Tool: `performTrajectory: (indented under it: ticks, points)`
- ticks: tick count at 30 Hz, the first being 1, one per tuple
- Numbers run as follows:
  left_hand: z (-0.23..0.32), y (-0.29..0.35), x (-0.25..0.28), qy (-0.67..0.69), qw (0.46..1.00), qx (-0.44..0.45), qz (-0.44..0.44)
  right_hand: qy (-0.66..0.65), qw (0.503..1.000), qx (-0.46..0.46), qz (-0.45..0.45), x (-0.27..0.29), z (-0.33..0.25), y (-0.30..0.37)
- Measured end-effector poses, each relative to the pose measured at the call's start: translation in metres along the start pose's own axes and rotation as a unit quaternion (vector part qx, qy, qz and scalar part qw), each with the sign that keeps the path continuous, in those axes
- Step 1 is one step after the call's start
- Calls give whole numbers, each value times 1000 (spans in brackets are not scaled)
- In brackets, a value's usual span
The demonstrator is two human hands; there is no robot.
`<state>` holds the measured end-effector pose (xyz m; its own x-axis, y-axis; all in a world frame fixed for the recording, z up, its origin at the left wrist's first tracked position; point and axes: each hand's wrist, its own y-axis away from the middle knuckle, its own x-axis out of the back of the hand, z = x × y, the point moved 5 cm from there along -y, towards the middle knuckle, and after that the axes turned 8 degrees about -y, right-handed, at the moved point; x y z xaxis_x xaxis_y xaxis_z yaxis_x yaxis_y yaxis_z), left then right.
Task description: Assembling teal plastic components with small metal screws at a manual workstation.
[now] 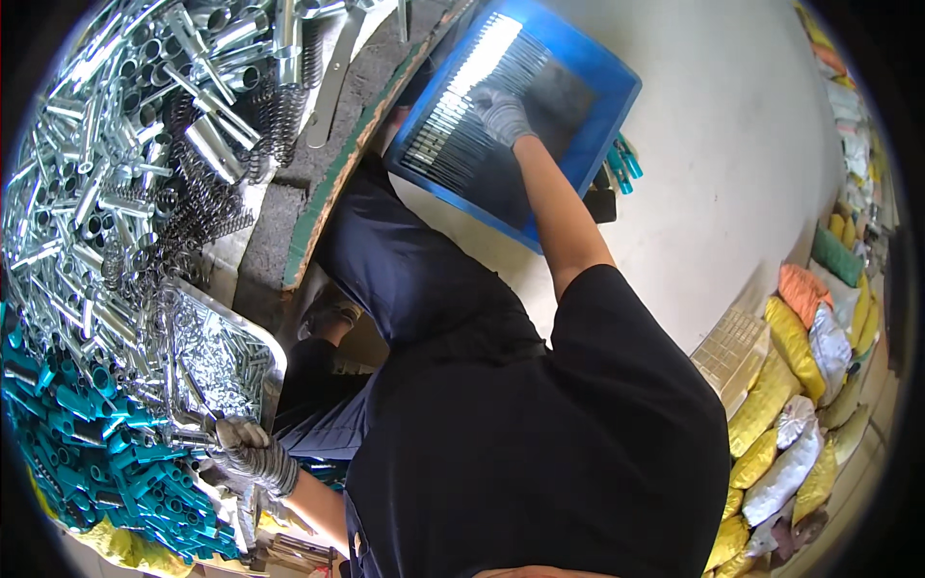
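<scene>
My left hand point(255, 455), in a grey striped knit glove, is closed in a fist beside the heap at the lower left. A shiny metal tube point(193, 439) sticks out from the fist's left side; its gripped end is hidden. My right hand point(502, 116), gloved alike, reaches into a blue plastic crate point(617, 125). It rests at a row of slim metal parts point(448, 120) lined up along the crate's left side. Its fingertips blend with those parts, so whether they pinch one is unclear.
On the left bench lie piled metal tubes point(214, 149), dark coil springs point(286, 116), teal handle-like pieces point(87, 414) and a metal tray point(275, 352) of small shiny parts. A green-edged board point(332, 193) borders the bench. Yellow and white sacks point(761, 414) line the right.
</scene>
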<state>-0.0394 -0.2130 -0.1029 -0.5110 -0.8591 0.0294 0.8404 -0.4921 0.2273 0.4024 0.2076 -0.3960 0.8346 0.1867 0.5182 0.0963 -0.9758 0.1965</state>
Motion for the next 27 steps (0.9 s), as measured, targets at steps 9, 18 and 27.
performTrajectory:
  ticks: [9, 18, 27]
  points:
    - [-3, -8, -7, 91, 994, 38, -37, 185, 980, -33, 63, 74, 30, 12]
    - [2, -4, -13, 71, 996, 44, -2, 312, 933, -126, -130, 28, -4, 60]
    - [0, -5, -7, 12, 1000, 0, -17, 382, 908, -125, -121, 21, -18, 69]
